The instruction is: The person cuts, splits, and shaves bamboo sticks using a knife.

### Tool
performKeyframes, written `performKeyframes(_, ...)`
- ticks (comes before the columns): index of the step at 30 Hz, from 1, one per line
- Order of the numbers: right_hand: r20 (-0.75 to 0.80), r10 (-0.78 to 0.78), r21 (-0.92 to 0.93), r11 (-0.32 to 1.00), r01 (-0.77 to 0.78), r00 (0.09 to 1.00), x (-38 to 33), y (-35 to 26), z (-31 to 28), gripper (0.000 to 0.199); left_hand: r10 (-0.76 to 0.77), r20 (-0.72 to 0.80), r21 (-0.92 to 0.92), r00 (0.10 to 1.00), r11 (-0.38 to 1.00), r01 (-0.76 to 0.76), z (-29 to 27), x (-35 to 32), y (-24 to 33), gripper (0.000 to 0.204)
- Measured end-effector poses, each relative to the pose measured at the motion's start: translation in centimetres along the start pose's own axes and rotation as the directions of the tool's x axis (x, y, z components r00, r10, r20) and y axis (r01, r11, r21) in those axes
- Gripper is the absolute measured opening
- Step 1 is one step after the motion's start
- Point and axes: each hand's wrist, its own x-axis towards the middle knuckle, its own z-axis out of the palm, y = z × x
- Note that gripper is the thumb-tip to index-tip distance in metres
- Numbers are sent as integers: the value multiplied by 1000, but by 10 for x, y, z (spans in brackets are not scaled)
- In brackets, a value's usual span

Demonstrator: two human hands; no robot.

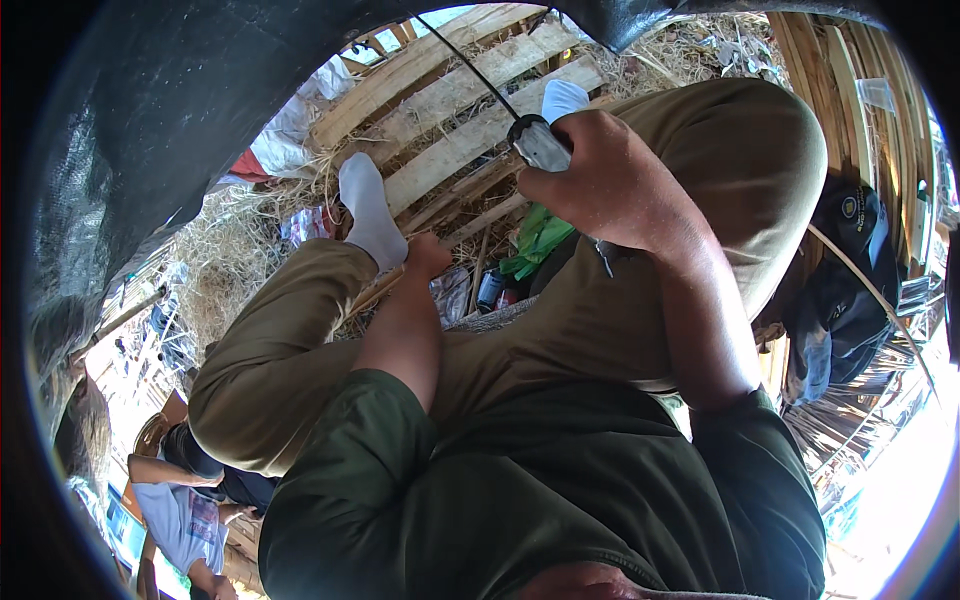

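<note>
Your right hand (pixel 590 185) grips a grey handle (pixel 542 146), its thin rod (pixel 465 62) slanting forward-left, far end lost near the dark tarp (pixel 130 110). Your left hand's (pixel 430 256) fingers are hidden beside a white sock (pixel 372 208); I cannot tell its hold. Your knee (pixel 790 150) bounds the right hand's right; wooden slats (pixel 465 95) lie ahead.

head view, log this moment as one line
right hand: closed on grey handle of black rod | left hand: beside white sock, grip unclear | around: wood slats, straw
</note>
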Motion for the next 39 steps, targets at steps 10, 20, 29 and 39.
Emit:
performKeyframes(10, -9, -12, 50, 999, 13, 1000, -32, -6, -13, 30, -25, -114, -59, 993, 998, 18, -28, -13, 19, 36)
performKeyframes(20, -116, -68, 35, 997, 73, 991, -47, 20, -18, 30, -72, -19, -51, 997, 996, 71, -44, -15, 19, 36)
performKeyframes(29, -114, 27, 304, 953, 9, 993, -51, 71, -53, 31, 82, 156, 174, 984, 979, -109, -40, 14, 20, 40)
performKeyframes(39, -180, 16, 557, 826, 89, 983, -110, 102, -68, 23, 113, -136, -34, 984, 992, -119, -36, 13, 24, 50)
